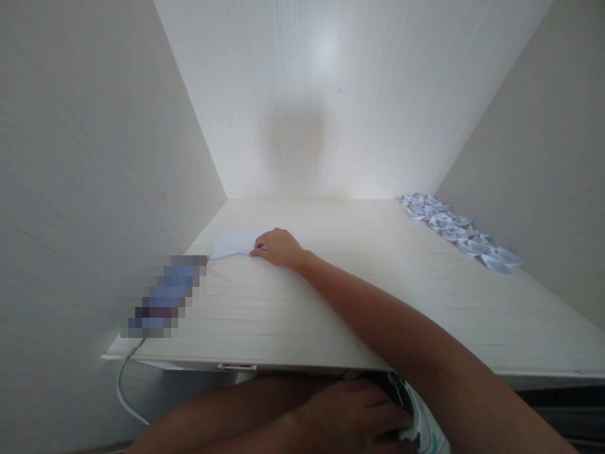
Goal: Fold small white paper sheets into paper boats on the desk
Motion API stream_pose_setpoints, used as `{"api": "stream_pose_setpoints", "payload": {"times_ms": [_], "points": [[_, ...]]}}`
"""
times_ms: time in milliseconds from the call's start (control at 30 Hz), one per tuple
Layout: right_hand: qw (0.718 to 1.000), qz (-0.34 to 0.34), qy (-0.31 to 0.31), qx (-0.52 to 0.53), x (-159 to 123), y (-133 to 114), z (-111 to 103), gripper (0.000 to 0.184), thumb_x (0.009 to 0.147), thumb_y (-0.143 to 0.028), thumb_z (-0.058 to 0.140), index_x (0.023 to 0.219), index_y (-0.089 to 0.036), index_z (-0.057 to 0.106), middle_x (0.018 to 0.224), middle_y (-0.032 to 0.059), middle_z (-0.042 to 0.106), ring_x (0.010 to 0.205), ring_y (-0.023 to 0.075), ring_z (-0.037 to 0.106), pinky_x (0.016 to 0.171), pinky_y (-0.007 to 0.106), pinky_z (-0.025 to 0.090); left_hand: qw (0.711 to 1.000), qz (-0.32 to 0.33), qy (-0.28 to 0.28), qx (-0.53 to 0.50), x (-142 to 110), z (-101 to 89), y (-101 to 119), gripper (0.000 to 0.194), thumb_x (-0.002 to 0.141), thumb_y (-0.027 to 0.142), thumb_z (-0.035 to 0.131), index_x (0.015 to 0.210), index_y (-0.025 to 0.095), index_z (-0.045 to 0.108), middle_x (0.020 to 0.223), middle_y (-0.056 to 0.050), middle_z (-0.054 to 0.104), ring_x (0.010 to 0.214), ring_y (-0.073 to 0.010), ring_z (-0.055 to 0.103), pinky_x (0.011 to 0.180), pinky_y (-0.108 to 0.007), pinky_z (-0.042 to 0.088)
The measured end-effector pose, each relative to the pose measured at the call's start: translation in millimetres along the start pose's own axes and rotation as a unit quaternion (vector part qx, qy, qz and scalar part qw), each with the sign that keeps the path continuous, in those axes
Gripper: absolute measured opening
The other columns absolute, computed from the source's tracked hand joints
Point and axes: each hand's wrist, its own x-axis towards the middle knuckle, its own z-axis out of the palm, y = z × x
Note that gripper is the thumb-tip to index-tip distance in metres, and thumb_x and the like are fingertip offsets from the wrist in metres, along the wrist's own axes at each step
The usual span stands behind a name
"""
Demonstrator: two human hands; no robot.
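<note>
My right hand (278, 247) reaches across to the left side of the tabletop. Its fingers are closed on the right end of some white paper (232, 242), which lies flat on the surface; whether this is one sheet or a small stack I cannot tell. Below the table's front edge, my left hand (352, 413) rests on my lap with its fingers stretched out and a little apart, holding nothing. It lies close to a patterned white and green cloth (423, 413).
Many folded white paper pieces (460, 233) lie in a row along the right wall. At the left edge is a blurred phone-like object (170, 293) with a white cable (123, 384) hanging down. Panels enclose the pale tabletop (283, 321); a small metal handle (237, 367) sits on its front.
</note>
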Motion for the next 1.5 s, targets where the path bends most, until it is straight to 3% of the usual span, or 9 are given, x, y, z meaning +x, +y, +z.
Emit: {"api": "stream_pose_setpoints", "payload": {"times_ms": [333,433,500,567,633,767,867,1033,1500], "points": [[0.973,0.065,0.113,0.192,8,6,-4,0.028,0.088,-0.015,0.062,0.111,-0.02,0.079,0.111,0.0074,0.08,0.106,0.0214,0.072,0.1,0.033,0.052,0.998,0.0,0.069,-0.005,-15,-3.5,-3,0.014,0.1,0.035,0.065,0.111,0.027,0.068,0.104,0.002,0.078,0.077,-0.0121,0.071,0.062,-0.024,0.051],[0.934,0.098,0.177,0.293,10,22,-27,0.024,0.088,-0.017,0.065,0.109,-0.018,0.077,0.107,0.0085,0.08,0.101,0.0193,0.074,0.096,0.033,0.055,0.993,0.002,0.114,-0.009,-6,-26.2,-4,0.013,0.099,0.033,0.065,0.108,0.024,0.068,0.099,0.0,0.079,0.073,-0.0113,0.07,0.061,-0.023,0.052],[0.9,0.117,0.213,0.363,1,37,-47,0.022,0.088,-0.02,0.067,0.108,-0.016,0.075,0.105,0.0107,0.08,0.093,0.019,0.074,0.087,0.034,0.059,0.974,-0.008,0.221,-0.039,3,-53.7,-10,0.009,0.097,0.027,0.067,0.102,0.02,0.067,0.094,-0.001,0.079,0.069,-0.0109,0.068,0.059,-0.022,0.053],[0.863,0.126,0.235,0.429,-19,54,-66,0.023,0.086,-0.025,0.07,0.107,-0.015,0.072,0.101,0.0105,0.079,0.083,0.0166,0.074,0.079,0.032,0.06,0.931,-0.096,0.343,-0.076,11,-86.1,-25,0.011,0.095,0.018,0.064,0.105,0.02,0.067,0.09,-0.004,0.077,0.073,-0.0125,0.069,0.067,-0.022,0.056],[0.829,0.132,0.251,0.482,-46,69,-82,0.024,0.08,-0.03,0.076,0.1,-0.016,0.071,0.095,0.0086,0.078,0.077,0.0143,0.072,0.075,0.031,0.06,0.869,-0.282,0.393,-0.105,16,-118.0,-50,0.013,0.093,0.024,0.068,0.106,0.02,0.069,0.097,-0.008,0.076,0.088,-0.0189,0.072,0.08,-0.032,0.06],[0.781,0.149,0.273,0.541,-96,92,-94,0.034,0.065,-0.036,0.087,0.087,-0.017,0.069,0.082,0.0031,0.075,0.067,0.0117,0.067,0.067,0.028,0.059,0.68,-0.51,0.481,-0.214,25,-158.2,-119,0.058,0.073,0.04,0.088,0.121,0.02,0.063,0.132,-0.016,0.066,0.109,-0.0264,0.069,0.084,-0.038,0.061],[0.76,0.161,0.284,0.562,-112,104,-88,0.036,0.06,-0.036,0.089,0.084,-0.018,0.069,0.078,0.0007,0.074,0.063,0.0102,0.065,0.063,0.025,0.057,0.644,-0.507,0.423,-0.385,32,-157.4,-157,0.062,0.065,0.042,0.093,0.115,0.016,0.067,0.123,-0.016,0.071,0.101,-0.0239,0.072,0.084,-0.038,0.06],[0.758,0.158,0.245,0.583,-117,117,-69,0.037,0.059,-0.035,0.092,0.084,-0.016,0.073,0.08,0.003,0.077,0.066,0.0127,0.069,0.064,0.027,0.057,0.632,-0.505,0.383,-0.446,36,-126.7,-172,0.049,0.056,0.037,0.096,0.087,0.011,0.072,0.08,-0.009,0.076,0.07,-0.0188,0.071,0.065,-0.032,0.061],[0.775,0.149,0.187,0.585,-119,114,-56,0.035,0.06,-0.032,0.094,0.085,-0.016,0.075,0.076,0.0028,0.077,0.067,0.0138,0.071,0.067,0.029,0.059,0.608,-0.513,0.38,-0.471,24,-119.1,-171,0.043,0.062,0.03,0.095,0.096,0.014,0.074,0.086,-0.007,0.08,0.072,-0.0175,0.075,0.067,-0.028,0.061]]}}
